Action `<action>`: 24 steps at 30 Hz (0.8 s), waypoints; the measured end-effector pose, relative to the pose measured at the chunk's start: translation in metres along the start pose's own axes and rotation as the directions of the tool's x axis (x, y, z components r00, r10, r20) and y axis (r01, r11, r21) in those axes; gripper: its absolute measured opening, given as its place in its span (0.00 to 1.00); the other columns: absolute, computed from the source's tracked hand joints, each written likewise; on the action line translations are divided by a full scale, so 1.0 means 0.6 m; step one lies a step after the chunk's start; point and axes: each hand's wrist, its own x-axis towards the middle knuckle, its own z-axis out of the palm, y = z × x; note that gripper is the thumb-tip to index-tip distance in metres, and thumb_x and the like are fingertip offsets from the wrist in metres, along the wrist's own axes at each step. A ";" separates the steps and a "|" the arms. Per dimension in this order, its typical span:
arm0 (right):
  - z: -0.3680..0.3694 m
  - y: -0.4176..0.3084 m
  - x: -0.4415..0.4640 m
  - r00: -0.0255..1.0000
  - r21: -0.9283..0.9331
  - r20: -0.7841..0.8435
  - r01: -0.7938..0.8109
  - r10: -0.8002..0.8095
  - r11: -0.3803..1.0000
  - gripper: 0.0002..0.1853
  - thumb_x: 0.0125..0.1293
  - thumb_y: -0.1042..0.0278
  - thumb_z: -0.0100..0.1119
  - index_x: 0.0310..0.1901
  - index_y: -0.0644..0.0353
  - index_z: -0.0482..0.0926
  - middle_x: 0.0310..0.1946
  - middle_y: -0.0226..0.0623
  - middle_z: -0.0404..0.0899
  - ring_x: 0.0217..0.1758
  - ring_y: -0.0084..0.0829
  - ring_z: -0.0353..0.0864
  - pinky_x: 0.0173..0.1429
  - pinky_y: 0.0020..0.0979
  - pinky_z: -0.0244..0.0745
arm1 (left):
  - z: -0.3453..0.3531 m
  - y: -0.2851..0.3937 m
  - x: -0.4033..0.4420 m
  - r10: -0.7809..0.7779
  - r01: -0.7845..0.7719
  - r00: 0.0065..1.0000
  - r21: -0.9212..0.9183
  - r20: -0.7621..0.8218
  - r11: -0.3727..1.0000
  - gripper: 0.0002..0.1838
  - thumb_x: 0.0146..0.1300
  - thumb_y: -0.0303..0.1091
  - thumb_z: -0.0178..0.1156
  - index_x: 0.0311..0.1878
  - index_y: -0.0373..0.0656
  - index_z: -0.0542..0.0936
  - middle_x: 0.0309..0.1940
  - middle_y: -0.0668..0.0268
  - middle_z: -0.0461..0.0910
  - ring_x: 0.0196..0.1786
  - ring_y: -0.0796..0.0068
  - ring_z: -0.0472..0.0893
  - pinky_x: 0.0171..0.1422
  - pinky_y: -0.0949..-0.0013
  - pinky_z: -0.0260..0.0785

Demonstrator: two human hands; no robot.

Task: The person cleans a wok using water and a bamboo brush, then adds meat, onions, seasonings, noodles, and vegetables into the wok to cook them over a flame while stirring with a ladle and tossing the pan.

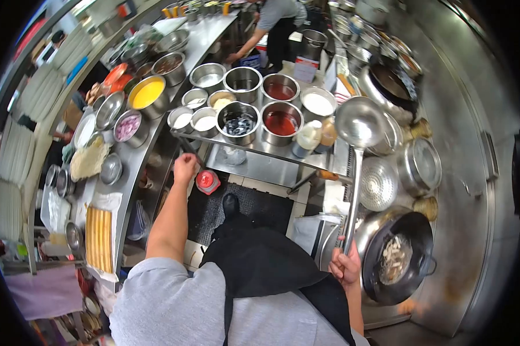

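Note:
My right hand (pixel 345 266) is wrapped round the handle of a large steel ladle (pixel 359 124), whose bowl is raised beside the pots of seasoning. To its right a black wok (pixel 427 242) holds pale sliced food (pixel 394 258) in liquid. My left hand (pixel 185 167) is stretched out to the left, its fingers curled, near the corner of the steel table; whether it grips anything is too small to tell. Below that hand a red-topped container (pixel 207 181) stands near the floor mat.
Steel pots with red liquid (pixel 281 122) and white contents (pixel 318 104) cover the table ahead, beside squeeze bottles (pixel 308 137). A perforated strainer (pixel 378 183) lies right. A co-worker (pixel 277 23) bends at the far end. The left counter (pixel 134 176) holds bowls and a striped board.

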 end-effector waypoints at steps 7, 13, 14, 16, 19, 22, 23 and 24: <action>0.101 0.033 0.212 0.973 -0.142 0.036 -0.220 0.227 0.965 0.25 0.67 0.71 0.58 0.62 0.54 0.60 0.20 0.33 0.64 0.09 0.20 0.61 0.13 0.27 0.62 | -0.038 0.023 0.223 -0.188 0.021 0.951 -0.558 -0.243 0.829 0.09 0.67 0.32 0.64 0.45 0.36 0.81 0.25 0.68 0.79 0.23 0.80 0.76 0.25 0.76 0.71; 0.206 0.078 0.385 0.969 -0.148 -0.026 -0.248 0.247 0.957 0.23 0.68 0.71 0.56 0.62 0.54 0.61 0.20 0.31 0.63 0.09 0.20 0.60 0.13 0.26 0.62 | -0.002 0.066 0.404 -0.341 0.091 0.923 -0.761 -0.177 0.642 0.15 0.68 0.31 0.63 0.54 0.35 0.77 0.28 0.64 0.79 0.26 0.76 0.78 0.25 0.74 0.74; 0.219 0.084 0.411 0.970 -0.147 -0.030 -0.244 0.242 0.959 0.23 0.69 0.70 0.55 0.63 0.53 0.60 0.19 0.30 0.61 0.08 0.19 0.59 0.14 0.26 0.61 | 0.003 0.076 0.424 -0.307 0.064 0.932 -0.750 -0.190 0.659 0.15 0.69 0.31 0.62 0.54 0.35 0.77 0.28 0.64 0.79 0.27 0.77 0.78 0.25 0.74 0.74; 0.252 0.088 0.452 0.964 -0.133 -0.084 -0.263 0.253 0.956 0.22 0.68 0.72 0.54 0.61 0.54 0.61 0.19 0.29 0.60 0.08 0.19 0.58 0.13 0.25 0.61 | 0.019 0.093 0.457 -0.194 -0.020 0.951 -0.671 -0.242 0.742 0.10 0.70 0.32 0.60 0.49 0.35 0.80 0.28 0.67 0.80 0.28 0.79 0.80 0.26 0.75 0.75; 0.268 0.090 0.500 0.951 -0.142 -0.088 -0.307 0.297 0.941 0.22 0.67 0.74 0.51 0.61 0.52 0.62 0.20 0.32 0.63 0.08 0.20 0.60 0.13 0.26 0.64 | 0.039 0.117 0.496 0.022 -0.067 0.985 -0.258 -0.173 0.964 0.13 0.69 0.36 0.59 0.47 0.35 0.82 0.29 0.57 0.82 0.30 0.68 0.84 0.33 0.65 0.77; 0.280 0.089 0.536 0.939 -0.148 -0.095 -0.342 0.331 0.928 0.22 0.66 0.75 0.52 0.61 0.52 0.62 0.20 0.31 0.63 0.09 0.20 0.60 0.13 0.26 0.64 | 0.028 0.109 0.521 0.323 -0.291 0.940 0.235 -0.111 0.928 0.15 0.72 0.42 0.57 0.45 0.38 0.84 0.34 0.57 0.85 0.29 0.67 0.85 0.35 0.62 0.77; 0.282 0.085 0.546 0.935 -0.179 -0.099 -0.354 0.341 0.918 0.23 0.66 0.75 0.52 0.61 0.53 0.62 0.20 0.32 0.63 0.09 0.20 0.60 0.13 0.26 0.64 | 0.019 0.101 0.527 0.504 -0.468 0.863 0.320 -0.034 0.823 0.14 0.72 0.40 0.57 0.45 0.38 0.84 0.36 0.55 0.85 0.32 0.63 0.85 0.38 0.61 0.77; 0.282 0.079 0.554 0.932 -0.178 -0.103 -0.361 0.348 0.916 0.23 0.66 0.75 0.52 0.61 0.53 0.62 0.20 0.32 0.63 0.09 0.20 0.60 0.13 0.26 0.64 | 0.002 0.120 0.516 0.657 -0.626 0.751 0.385 0.064 0.678 0.13 0.72 0.39 0.57 0.46 0.38 0.84 0.37 0.53 0.85 0.34 0.60 0.86 0.40 0.60 0.77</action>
